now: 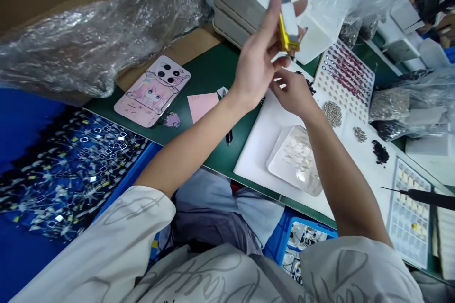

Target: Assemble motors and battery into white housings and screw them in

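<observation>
In the head view, the left hand [254, 68] holds a yellow-edged white block [288, 21] in closed fingers [272, 19], raised above the green tabletop [216, 71]. The right hand [293, 92] sits just below, its curled fingers beside dark beads [308, 86]; whether they grip anything cannot be told. A clear plastic tray [294, 160] lies nearer, and a pink phone case [152, 91] lies left.

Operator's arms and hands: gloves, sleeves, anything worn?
No gloves: the left hand and right hand are bare, with no watch or ring showing. The left sleeve and right sleeve are loose, white and short, with grey script-like print.
</observation>
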A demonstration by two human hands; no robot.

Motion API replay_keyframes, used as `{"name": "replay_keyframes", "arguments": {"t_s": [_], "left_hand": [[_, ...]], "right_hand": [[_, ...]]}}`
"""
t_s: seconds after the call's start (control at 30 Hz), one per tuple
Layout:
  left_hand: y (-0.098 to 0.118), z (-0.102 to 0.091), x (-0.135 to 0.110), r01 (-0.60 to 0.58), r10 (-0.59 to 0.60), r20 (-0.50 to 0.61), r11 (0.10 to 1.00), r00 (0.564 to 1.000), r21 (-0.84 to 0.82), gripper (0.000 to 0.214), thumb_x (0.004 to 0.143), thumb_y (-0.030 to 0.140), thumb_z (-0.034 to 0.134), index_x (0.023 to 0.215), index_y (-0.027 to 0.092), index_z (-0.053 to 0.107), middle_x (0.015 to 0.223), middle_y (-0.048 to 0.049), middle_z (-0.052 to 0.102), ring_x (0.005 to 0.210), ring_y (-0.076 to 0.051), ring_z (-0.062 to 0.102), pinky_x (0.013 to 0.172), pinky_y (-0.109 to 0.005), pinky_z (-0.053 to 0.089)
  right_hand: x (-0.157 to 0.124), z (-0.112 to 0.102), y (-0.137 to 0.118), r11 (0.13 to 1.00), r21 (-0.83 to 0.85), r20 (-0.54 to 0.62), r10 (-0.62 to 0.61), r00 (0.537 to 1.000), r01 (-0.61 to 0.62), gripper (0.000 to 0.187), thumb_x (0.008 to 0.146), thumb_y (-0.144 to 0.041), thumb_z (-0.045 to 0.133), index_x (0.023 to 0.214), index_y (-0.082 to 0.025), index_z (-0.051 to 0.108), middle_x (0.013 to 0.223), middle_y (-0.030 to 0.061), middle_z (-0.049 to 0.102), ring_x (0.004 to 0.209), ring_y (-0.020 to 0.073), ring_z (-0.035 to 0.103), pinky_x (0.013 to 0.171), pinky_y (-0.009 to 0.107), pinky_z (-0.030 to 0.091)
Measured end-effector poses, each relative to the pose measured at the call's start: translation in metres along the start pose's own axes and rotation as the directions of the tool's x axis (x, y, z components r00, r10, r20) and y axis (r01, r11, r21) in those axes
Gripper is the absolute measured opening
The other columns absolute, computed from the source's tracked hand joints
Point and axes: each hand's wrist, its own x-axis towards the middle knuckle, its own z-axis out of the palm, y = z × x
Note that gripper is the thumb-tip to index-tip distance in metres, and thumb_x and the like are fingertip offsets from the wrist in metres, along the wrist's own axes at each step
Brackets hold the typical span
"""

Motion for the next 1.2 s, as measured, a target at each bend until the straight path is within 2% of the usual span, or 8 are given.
{"name": "replay_keyframes", "arguments": {"t_s": [0.13,0.3,0.47,0.7,0.83,0.97,1.07,1.2], "left_hand": [[-0.009,0.006,-0.004,-0.001,-0.027,0.146,0.981,0.989,0.194,0.085,0.112,0.057,0.004,0.13,0.02,0.078,0.123,-0.0009,0.075,0.112,-0.017,0.076,0.071,-0.018,0.05],[-0.018,0.006,-0.011,-0.078,0.027,0.378,0.99,0.925,0.121,0.042,0.113,0.05,0.046,0.134,0.026,0.074,0.095,-0.0027,0.076,0.085,-0.014,0.075,0.068,-0.026,0.061],[-0.021,0.011,-0.029,-0.102,0.087,0.658,0.995,0.748,-0.016,0.053,0.1,0.063,0.064,0.138,0.026,0.069,0.109,-0.005,0.076,0.089,-0.017,0.074,0.076,-0.034,0.066],[-0.028,0.018,-0.051,-0.076,-0.03,0.849,0.994,0.528,0.082,0.051,0.099,0.043,0.071,0.146,0.023,0.068,0.135,-0.0118,0.075,0.114,-0.023,0.075,0.093,-0.034,0.065],[-0.027,0.018,-0.056,-0.102,-0.1,0.886,0.981,0.452,0.163,0.052,0.1,0.038,0.069,0.149,0.023,0.067,0.122,-0.0107,0.08,0.101,-0.019,0.076,0.084,-0.028,0.064],[-0.025,0.021,-0.058,-0.191,-0.112,0.862,0.954,0.493,0.233,0.042,0.1,0.046,0.07,0.134,0.024,0.078,0.095,-0.0069,0.082,0.081,-0.016,0.074,0.069,-0.024,0.058],[-0.029,0.024,-0.063,-0.329,-0.056,0.846,0.906,0.53,0.267,0.03,0.099,0.044,0.072,0.12,0.027,0.084,0.098,-0.0077,0.084,0.081,-0.015,0.075,0.067,-0.025,0.057],[-0.038,0.028,-0.073,-0.538,0.096,0.865,0.815,0.492,0.216,0.027,0.099,0.037,0.073,0.121,0.025,0.083,0.103,-0.008,0.083,0.09,-0.016,0.076,0.077,-0.027,0.06]], "right_hand": [[-0.012,-0.01,-0.004,0.999,-0.003,-0.142,-0.034,0.989,0.034,0.034,0.092,-0.052,0.074,0.106,-0.021,0.072,0.122,0.0118,0.07,0.105,0.0207,0.069,0.085,0.034,0.063],[-0.061,-0.043,-0.047,0.803,0.562,-0.15,0.334,0.931,-0.198,0.044,0.102,-0.062,0.054,0.119,-0.024,0.065,0.101,0.0063,0.072,0.081,0.0154,0.073,0.063,0.027,0.058],[-0.116,-0.047,-0.082,0.64,0.743,-0.13,0.424,0.896,-0.195,0.051,0.101,-0.069,0.051,0.117,-0.023,0.064,0.096,0.0062,0.073,0.069,0.0149,0.071,0.053,0.026,0.053],[-0.18,-0.05,-0.106,0.542,0.813,-0.159,0.559,0.814,-0.213,0.048,0.095,-0.066,0.067,0.106,-0.018,0.067,0.079,0.0028,0.07,0.057,0.0117,0.065,0.049,0.023,0.053],[-0.205,-0.048,-0.113,0.714,0.675,-0.331,0.519,0.788,-0.187,0.041,0.1,-0.057,0.066,0.106,-0.018,0.074,0.086,0.0046,0.074,0.061,0.012,0.069,0.054,0.024,0.058],[-0.221,-0.048,-0.122,0.97,0.152,-0.56,0.241,0.792,-0.188,0.025,0.105,-0.036,0.06,0.112,-0.022,0.08,0.103,0.0052,0.079,0.085,0.0127,0.077,0.078,0.026,0.066],[-0.226,-0.046,-0.127,0.987,-0.105,-0.581,0.039,0.813,-0.122,0.022,0.102,-0.022,0.061,0.114,-0.023,0.08,0.111,0.0047,0.078,0.105,0.014,0.077,0.094,0.028,0.067],[-0.231,-0.04,-0.124,0.981,-0.128,-0.577,0.046,0.816,-0.147,0.019,0.099,-0.015,0.063,0.111,-0.021,0.076,0.109,0.0042,0.077,0.102,0.0122,0.076,0.091,0.025,0.065]]}}
